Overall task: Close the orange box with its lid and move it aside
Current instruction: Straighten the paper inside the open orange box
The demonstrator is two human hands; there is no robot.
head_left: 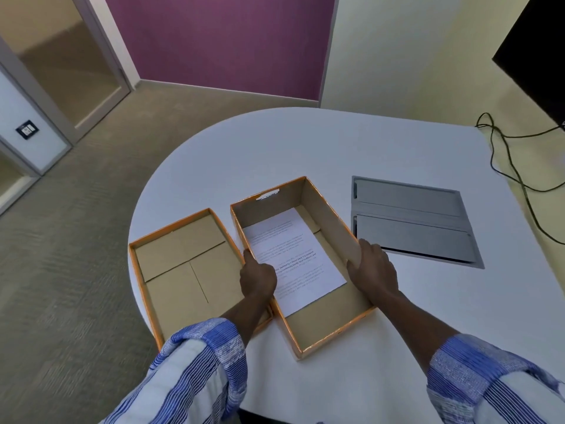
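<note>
Orange box (331,240): open, near the middle of the white table (305,154), long axis running roughly 11 to 5 o'clock; likely squared up here so the lid can drop straight on.
Lid (186,270): lying upside down at 9 o'clock of the box, touching or just beside its left wall, partly overhanging the table edge; placed within easy reach for lifting and flipping.
Printed sheet (293,255): flat on the box floor, slightly skewed, corner toward 5 o'clock; apparently the contents to be shut in.
Left hand (258,278): pressed against the box's left wall, index finger stretched along the rim toward 12 o'clock; not clenched, gripping nothing but the wall edge, probably steadying.
Right hand (374,270): wrapped over the right wall, fingers outside, thumb seemingly inside; light clasp on the wall, mirroring the other hand to hold the box still.
Materials: stiff cardboard, plain brown inside with visible fold seams, glossy orange outside showing only at the rims; thin matte paper with dense small text, unreadable.
Shapes: both parts shallow rectangles, box deeper, a handle slot cut in its far wall.
Grey hatch (412,221): two brushed metal flaps set flush in the table at 3 o'clock of the box, apart from it.
Progress: closing not yet begun; free table toward 12 o'clock for moving aside.
</note>
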